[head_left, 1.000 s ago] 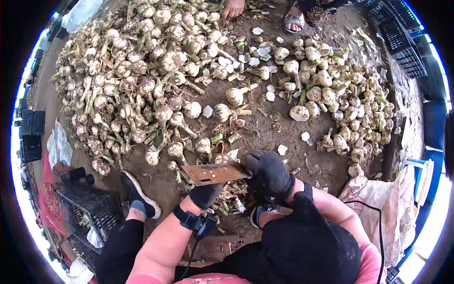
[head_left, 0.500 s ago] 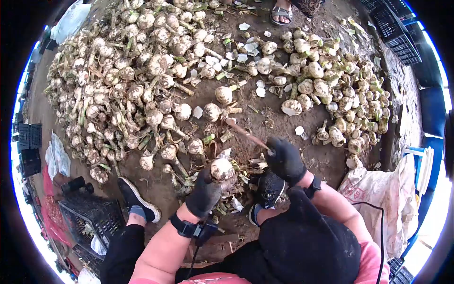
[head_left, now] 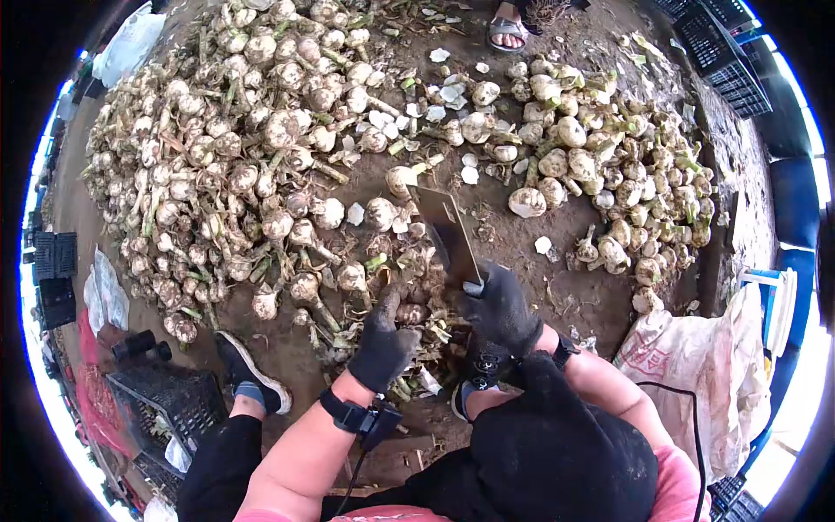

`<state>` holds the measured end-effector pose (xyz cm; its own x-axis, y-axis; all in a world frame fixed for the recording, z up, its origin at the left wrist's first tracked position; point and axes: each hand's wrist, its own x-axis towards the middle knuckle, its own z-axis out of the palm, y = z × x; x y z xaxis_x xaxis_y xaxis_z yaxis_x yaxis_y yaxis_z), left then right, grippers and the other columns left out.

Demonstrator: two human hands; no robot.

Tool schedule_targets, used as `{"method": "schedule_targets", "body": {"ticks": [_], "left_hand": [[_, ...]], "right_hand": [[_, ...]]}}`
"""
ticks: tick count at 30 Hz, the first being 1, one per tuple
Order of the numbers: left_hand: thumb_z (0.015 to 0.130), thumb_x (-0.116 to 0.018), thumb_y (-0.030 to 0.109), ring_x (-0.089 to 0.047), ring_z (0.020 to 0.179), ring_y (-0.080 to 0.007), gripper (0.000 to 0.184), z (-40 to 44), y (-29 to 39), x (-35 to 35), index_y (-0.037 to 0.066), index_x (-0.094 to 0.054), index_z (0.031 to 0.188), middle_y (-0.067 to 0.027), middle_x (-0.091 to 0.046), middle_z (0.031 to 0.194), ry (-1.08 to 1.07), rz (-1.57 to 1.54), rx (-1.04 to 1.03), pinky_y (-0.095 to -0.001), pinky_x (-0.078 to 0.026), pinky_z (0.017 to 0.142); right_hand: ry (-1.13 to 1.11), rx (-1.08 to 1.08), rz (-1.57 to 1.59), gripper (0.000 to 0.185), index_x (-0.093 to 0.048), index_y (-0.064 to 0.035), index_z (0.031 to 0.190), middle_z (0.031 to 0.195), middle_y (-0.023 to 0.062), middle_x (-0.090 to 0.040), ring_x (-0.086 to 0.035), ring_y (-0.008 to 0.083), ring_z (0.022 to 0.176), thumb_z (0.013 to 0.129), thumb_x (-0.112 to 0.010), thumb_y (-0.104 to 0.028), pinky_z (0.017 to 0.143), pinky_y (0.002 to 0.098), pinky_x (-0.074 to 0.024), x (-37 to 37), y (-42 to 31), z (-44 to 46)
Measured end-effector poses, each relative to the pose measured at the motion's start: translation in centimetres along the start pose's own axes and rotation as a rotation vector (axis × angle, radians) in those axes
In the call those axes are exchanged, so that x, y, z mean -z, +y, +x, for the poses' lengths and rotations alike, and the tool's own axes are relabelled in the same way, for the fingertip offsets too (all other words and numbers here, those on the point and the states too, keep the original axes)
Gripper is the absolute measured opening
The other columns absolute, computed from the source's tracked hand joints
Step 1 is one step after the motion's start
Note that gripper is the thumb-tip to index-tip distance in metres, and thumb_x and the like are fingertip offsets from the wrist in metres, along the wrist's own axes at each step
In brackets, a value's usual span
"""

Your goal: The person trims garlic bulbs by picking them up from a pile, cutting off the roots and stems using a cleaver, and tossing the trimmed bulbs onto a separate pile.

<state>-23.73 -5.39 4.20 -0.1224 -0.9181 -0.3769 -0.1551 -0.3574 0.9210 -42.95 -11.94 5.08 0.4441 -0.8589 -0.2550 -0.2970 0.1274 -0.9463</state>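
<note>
In front of me, my right hand, in a dark glove, is closed round the handle of a cleaver. Its broad blade points up and away, with the flat side partly facing me. My left hand, gloved too, is closed on a dirty garlic-like bulb, which is brownish and partly hidden by the fingers. The blade stands just to the right of and beyond that bulb; whether they touch I cannot tell. Trimmings and leaf scraps lie beneath both hands, between my shoes.
A large heap of stemmed bulbs spreads at the left, and a smaller pile of short-stemmed bulbs at the right. A black crate stands by my left leg, a pale sack at my right. Another person's sandalled foot shows at the top.
The cleaver has turned from edge-on to showing its broad face, and my right hand has shifted slightly left and down. The white bulb face that showed in my left hand is out of sight.
</note>
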Motion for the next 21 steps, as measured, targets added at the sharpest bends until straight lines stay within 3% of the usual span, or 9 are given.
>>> {"method": "schedule_targets", "body": {"ticks": [2,5,7,11,13,16,18,20,21], "left_hand": [[0.07,-0.052,-0.003,-0.053,0.109,-0.0218,0.065,0.2,0.1,-0.3,-0.003,-0.037,0.133,-0.0141,-0.054,0.119,0.015,0.145,-0.05,-0.0319,-0.039,0.097],[0.072,-0.054,-0.005,-0.056,0.092,-0.0149,0.041,-0.1,2.4,-0.6,0.005,-0.048,0.111,-0.0069,-0.058,0.101,0.036,-0.249,0.202,-0.0273,-0.046,0.082],[0.077,-0.055,-0.006,-0.056,0.083,-0.0116,0.028,-0.1,3.4,-0.9,0.01,-0.046,0.098,-0.0027,-0.056,0.094,0.088,-0.572,0.144,-0.0276,-0.048,0.073],[0.079,-0.053,-0.006,-0.057,0.097,-0.0199,0.035,1.0,-1.7,0.6,0.006,-0.044,0.11,-0.01,-0.055,0.109,0.073,0.341,-0.186,-0.0311,-0.048,0.084],[0.077,-0.057,-0.004,-0.053,0.112,-0.0276,0.067,0.1,-0.5,-1.4,0.003,-0.03,0.138,-0.0186,-0.049,0.124,0.07,0.286,-0.281,-0.037,-0.042,0.095],[0.078,-0.059,0.005,-0.049,0.118,-0.0298,0.07,-0.4,1.2,-3.0,-0.003,-0.025,0.139,-0.0225,-0.045,0.13,-0.166,0.075,-0.176,-0.0384,-0.037,0.101],[0.081,-0.062,0.014,-0.052,0.113,-0.0309,0.062,-0.6,2.0,-0.2,-0.003,-0.034,0.133,-0.0217,-0.051,0.123,0.026,0.118,0.158,-0.0394,-0.039,0.098],[0.082,-0.064,0.02,-0.053,0.11,-0.0317,0.059,-0.1,-2.9,3.2,-0.002,-0.038,0.13,-0.0212,-0.054,0.119,0.419,0.455,-0.033,-0.0397,-0.041,0.096],[0.082,-0.065,0.022,-0.054,0.108,-0.0317,0.059,0.4,-6.0,4.8,-0.001,-0.038,0.13,-0.0209,-0.054,0.118,0.607,0.707,-0.148,-0.0396,-0.041,0.095]], "right_hand": [[0.063,-0.068,-0.093,0.017,-0.059,-0.0045,0.093,0.072,0.0034,-0.062,-0.051,0.0113,0.064,0.077,-0.065,-0.006,0.057,0.0322,-0.0438,0.8,-0.2,0.3],[-0.129,0.034,-0.227,0.017,-0.059,-0.0062,0.09,0.069,0.0084,-0.059,-0.051,0.0155,0.06,0.076,-0.066,-0.011,0.056,0.0336,-0.0438,1.4,-0.7,-0.5],[-0.111,0.096,-0.318,0.015,-0.058,-0.0071,0.087,0.067,0.012,-0.056,-0.051,0.0199,0.059,0.076,-0.066,-0.013,0.057,0.0353,-0.0439,2.1,3.7,-2.0],[-0.064,-0.157,-0.253,0.023,-0.061,-0.0026,0.101,0.079,0.0071,-0.064,-0.059,0.0166,0.065,0.079,-0.059,-0.007,0.059,0.0327,-0.046,2.3,3.8,-3.0],[0.08,0.039,0.315,0.032,-0.056,-0.0015,0.115,0.094,0.0041,-0.063,-0.06,0.0162,0.075,0.084,-0.058,-0.01,0.064,0.0296,-0.0487,-0.2,1.9,-2.3],[-0.118,-0.19,0.361,0.03,-0.054,-0.0042,0.115,0.093,-0.0001,-0.061,-0.056,0.0123,0.083,0.086,-0.06,-0.009,0.071,0.0267,-0.0485,0.9,0.3,-1.7],[0.136,-0.209,0.293,0.019,-0.057,-0.004,0.104,0.083,-0.0008,-0.06,-0.055,0.0107,0.074,0.085,-0.056,-0.006,0.065,0.0257,-0.0464,4.4,1.4,-1.9],[0.514,-0.116,-0.19,0.012,-0.059,-0.0042,0.093,0.075,0.0007,-0.058,-0.054,0.0127,0.064,0.084,-0.051,-0.006,0.058,0.0264,-0.0451,8.5,2.4,-1.1],[0.694,-0.153,-0.309,0.015,-0.059,-0.0033,0.095,0.085,0.005,-0.062,-0.058,0.0151,0.076,0.082,-0.051,-0.004,0.067,0.0275,-0.0469,10.9,0.6,-1.2]]}}
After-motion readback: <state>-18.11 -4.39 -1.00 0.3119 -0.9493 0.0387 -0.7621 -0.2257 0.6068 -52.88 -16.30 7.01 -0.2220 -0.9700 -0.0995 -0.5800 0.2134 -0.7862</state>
